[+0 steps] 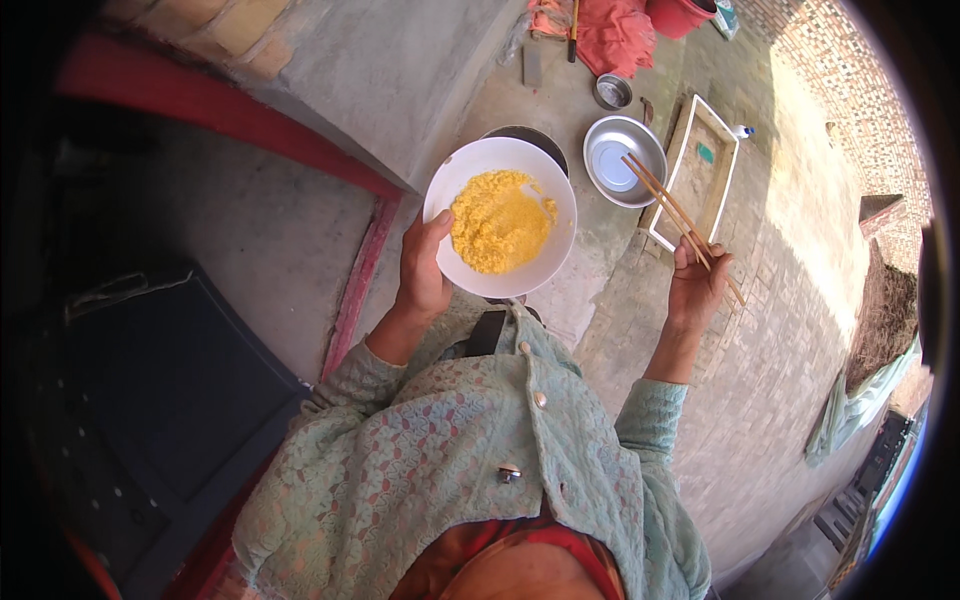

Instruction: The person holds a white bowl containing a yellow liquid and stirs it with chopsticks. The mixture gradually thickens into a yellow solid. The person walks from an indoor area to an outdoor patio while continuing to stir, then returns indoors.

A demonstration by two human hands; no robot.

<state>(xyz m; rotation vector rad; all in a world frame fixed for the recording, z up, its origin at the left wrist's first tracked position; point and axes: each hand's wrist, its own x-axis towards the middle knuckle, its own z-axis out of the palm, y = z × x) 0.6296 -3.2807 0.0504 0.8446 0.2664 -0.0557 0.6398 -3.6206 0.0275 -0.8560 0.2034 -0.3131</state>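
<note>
My left hand (426, 262) grips the left rim of a white bowl (561, 232), thumb over the edge and fingers underneath. Inside lies a crumbly yellow, grainy food (505, 222), heaped toward the middle. To the right, my right hand (698, 280) is closed around a pair of wooden chopsticks (668, 203). Their tips point up and left, apart from the bowl, and in the picture overlap a metal basin (626, 150) farther off. A dark round vessel (540, 141) shows partly behind the bowl's far rim.
A small metal bowl (612, 91), a red cloth (615, 35) and a red bucket (680, 14) are at the far side. Right of the basin is a white-edged rectangular frame (735, 150). A concrete wall (400, 70) and red door frame (360, 275) stand to the left.
</note>
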